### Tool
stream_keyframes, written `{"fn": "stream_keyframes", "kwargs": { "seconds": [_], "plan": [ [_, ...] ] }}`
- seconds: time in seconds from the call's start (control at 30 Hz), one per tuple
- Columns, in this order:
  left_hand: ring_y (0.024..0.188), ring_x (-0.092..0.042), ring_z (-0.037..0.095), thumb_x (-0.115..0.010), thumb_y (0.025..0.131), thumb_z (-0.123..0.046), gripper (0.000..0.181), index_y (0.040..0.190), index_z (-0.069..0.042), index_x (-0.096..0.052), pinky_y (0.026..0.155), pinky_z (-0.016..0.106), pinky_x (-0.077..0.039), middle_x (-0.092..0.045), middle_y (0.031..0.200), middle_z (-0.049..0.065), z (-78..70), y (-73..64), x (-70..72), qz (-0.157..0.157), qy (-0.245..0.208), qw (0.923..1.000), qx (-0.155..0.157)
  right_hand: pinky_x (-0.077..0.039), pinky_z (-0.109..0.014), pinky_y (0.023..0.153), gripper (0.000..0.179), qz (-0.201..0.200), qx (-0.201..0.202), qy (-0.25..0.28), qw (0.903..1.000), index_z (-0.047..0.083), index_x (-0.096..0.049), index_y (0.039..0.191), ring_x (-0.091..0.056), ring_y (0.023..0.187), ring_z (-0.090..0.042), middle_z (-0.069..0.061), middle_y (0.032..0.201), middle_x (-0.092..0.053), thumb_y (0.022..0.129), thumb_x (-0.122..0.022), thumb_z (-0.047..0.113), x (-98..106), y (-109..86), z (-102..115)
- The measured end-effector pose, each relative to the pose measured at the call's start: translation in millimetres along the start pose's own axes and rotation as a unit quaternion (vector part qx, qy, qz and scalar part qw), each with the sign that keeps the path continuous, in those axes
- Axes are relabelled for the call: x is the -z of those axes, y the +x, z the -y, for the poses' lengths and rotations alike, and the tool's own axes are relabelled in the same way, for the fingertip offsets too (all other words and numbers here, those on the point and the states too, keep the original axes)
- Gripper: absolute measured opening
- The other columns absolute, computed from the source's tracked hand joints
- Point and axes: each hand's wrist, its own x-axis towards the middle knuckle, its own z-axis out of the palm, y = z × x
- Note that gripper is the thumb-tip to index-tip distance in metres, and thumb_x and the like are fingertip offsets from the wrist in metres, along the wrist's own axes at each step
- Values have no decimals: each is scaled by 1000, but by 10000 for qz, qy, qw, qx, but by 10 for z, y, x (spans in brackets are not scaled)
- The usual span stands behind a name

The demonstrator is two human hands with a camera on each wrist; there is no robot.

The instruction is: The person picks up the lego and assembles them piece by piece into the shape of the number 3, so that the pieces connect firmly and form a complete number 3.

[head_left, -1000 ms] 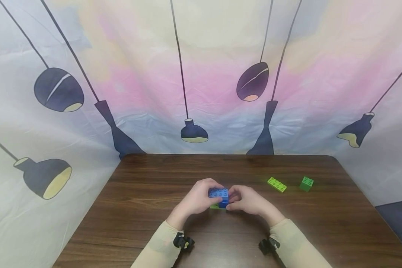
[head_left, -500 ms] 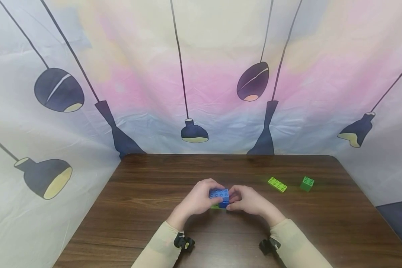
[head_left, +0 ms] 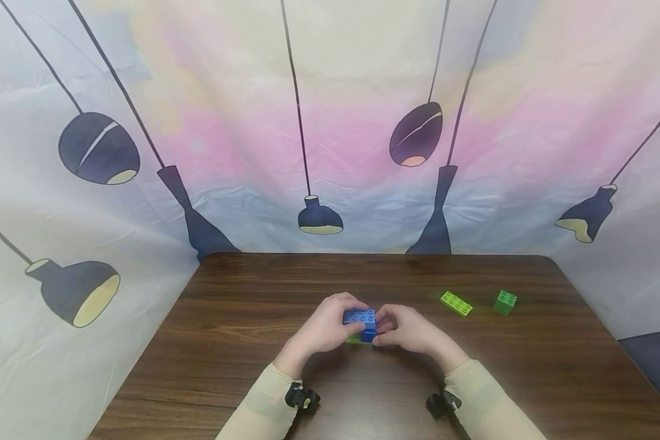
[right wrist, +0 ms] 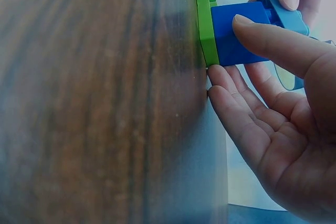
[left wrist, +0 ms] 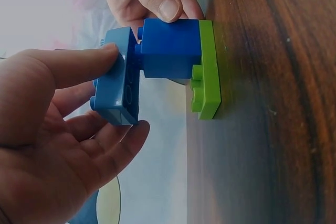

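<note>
My left hand (head_left: 327, 325) pinches a lighter blue toy building brick (left wrist: 118, 74), thumb on its near side and fingers beneath its far end. That brick stands over the studs of a dark blue brick (left wrist: 170, 48), part of it overhanging to the left. In the left wrist view some studs show in a narrow gap between the two. The dark blue brick sits on one end of a lime green flat brick (left wrist: 211, 77), whose bare studs show at the other end. My right hand (head_left: 407, 329) grips the dark blue brick, its thumb (right wrist: 262, 35) against the near face.
Farther back on the right of the brown wooden table (head_left: 242, 281) lie another lime green flat brick (head_left: 456, 303) and a small green brick (head_left: 505, 302). A cloth printed with lamps (head_left: 320, 217) hangs behind the table's far edge.
</note>
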Motion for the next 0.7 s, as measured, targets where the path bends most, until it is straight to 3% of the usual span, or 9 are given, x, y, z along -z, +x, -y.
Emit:
{"fn": "stream_keyframes", "kwargs": {
  "seconds": [0.7],
  "plan": [
    [111, -63, 15, -80, 99, -20, 27, 125, -14, -77, 99, 39, -54, -71, 116, -4, -6, -6, -45, 65, 83, 9999, 41, -61, -47, 89, 33, 22, 139, -27, 9999, 9, -69, 112, -73, 101, -22, -2, 105, -75, 88, -90, 18, -1, -2, -12]
  ]
}}
